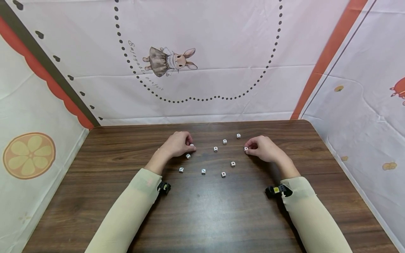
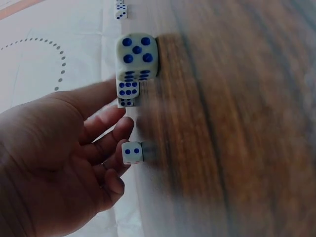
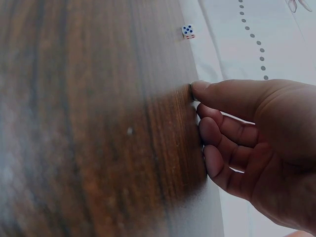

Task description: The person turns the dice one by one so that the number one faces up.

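Observation:
Several small white dice lie scattered on a brown wooden table. In the head view my left hand (image 1: 178,144) is at the table's far side, thumb and fingertips around a die (image 1: 191,144). Another die (image 1: 188,156) sits just nearer than that thumb. The left wrist view shows a die with five blue dots (image 2: 137,51) large in front, and a die showing two dots (image 2: 132,152) beside the curled outer fingers. My right hand (image 1: 265,149) pinches a die (image 1: 245,149) between thumb and forefinger, low over the tabletop. In the right wrist view the thumb largely hides that die.
Between the hands lie more dice, among them one at the back (image 1: 238,136), one in the middle (image 1: 216,149) and one in front (image 1: 223,174). The wooden table (image 1: 202,218) ends at a printed white cloth (image 1: 221,80) behind and at both sides.

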A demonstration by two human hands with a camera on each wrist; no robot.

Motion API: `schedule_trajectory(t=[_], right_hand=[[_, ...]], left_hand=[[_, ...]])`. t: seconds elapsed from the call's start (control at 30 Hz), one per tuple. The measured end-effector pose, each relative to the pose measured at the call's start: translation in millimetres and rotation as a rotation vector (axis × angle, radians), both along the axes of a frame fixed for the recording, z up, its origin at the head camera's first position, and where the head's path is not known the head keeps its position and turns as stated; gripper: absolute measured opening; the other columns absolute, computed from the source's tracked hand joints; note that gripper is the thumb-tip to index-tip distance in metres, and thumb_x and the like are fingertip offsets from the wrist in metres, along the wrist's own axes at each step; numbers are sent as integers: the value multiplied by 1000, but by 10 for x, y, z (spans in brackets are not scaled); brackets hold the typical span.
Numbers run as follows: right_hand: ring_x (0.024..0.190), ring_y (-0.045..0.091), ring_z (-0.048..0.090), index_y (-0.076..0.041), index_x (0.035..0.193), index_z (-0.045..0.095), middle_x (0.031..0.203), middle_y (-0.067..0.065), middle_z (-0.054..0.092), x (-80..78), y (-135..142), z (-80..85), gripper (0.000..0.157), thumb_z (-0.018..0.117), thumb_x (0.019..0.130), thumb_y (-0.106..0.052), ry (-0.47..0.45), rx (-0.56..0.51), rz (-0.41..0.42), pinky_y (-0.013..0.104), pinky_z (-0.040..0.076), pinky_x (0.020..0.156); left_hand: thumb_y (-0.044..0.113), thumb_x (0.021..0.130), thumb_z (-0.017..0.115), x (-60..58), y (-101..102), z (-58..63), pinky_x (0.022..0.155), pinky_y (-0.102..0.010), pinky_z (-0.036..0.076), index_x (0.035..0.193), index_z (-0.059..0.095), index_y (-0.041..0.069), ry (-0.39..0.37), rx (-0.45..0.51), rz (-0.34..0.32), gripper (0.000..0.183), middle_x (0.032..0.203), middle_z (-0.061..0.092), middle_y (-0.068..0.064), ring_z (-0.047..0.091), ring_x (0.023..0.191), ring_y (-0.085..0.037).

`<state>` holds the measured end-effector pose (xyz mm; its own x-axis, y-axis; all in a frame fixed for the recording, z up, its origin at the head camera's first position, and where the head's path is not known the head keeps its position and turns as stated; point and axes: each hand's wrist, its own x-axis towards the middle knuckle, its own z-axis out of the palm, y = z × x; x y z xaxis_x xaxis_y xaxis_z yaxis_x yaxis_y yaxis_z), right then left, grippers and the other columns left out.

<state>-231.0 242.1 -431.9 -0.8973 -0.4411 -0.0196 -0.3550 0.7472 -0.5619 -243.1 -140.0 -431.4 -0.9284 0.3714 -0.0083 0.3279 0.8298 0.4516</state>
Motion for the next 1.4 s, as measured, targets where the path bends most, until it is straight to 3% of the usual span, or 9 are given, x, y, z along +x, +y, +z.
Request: schedule_trajectory(t=[0.23, 0.4, 0.8, 1.4], right_hand=[[82, 15, 62, -6, 101, 78, 88, -2, 72, -9, 6, -5, 6, 77, 96, -9, 2, 0, 4, 37, 51, 78], [82, 15, 62, -7, 101, 78, 87, -3, 71, -6, 8, -7, 5, 77, 96, -9, 4, 6, 4, 38, 50, 78], [82, 15, 62, -7, 101, 78, 87, -2, 71, -7, 10, -19, 5, 77, 96, -9, 4, 5, 6, 37, 50, 77], [81, 15, 62, -7, 100, 78, 87, -2, 71, -2, 1, -3, 5, 77, 96, -10, 11, 4, 5, 37, 50, 77]], left_hand=[[15, 91, 83, -13, -21, -15, 81, -38, 51, 99, 75, 9, 19, 26, -77, 13, 86, 68, 0, 62, 82, -17], [9, 92, 80, -18, -32, -20, 85, -39, 52, 104, 77, 9, 0, 47, -108, 12, 90, 70, 0, 64, 87, -17], [9, 91, 81, -30, -33, -24, 92, -41, 52, 110, 77, 7, -1, 46, -129, 20, 98, 72, -2, 66, 96, -20], [11, 95, 79, 7, -33, 5, 85, -39, 51, 101, 77, 11, -30, 70, -90, 7, 87, 70, 2, 63, 84, -16]])
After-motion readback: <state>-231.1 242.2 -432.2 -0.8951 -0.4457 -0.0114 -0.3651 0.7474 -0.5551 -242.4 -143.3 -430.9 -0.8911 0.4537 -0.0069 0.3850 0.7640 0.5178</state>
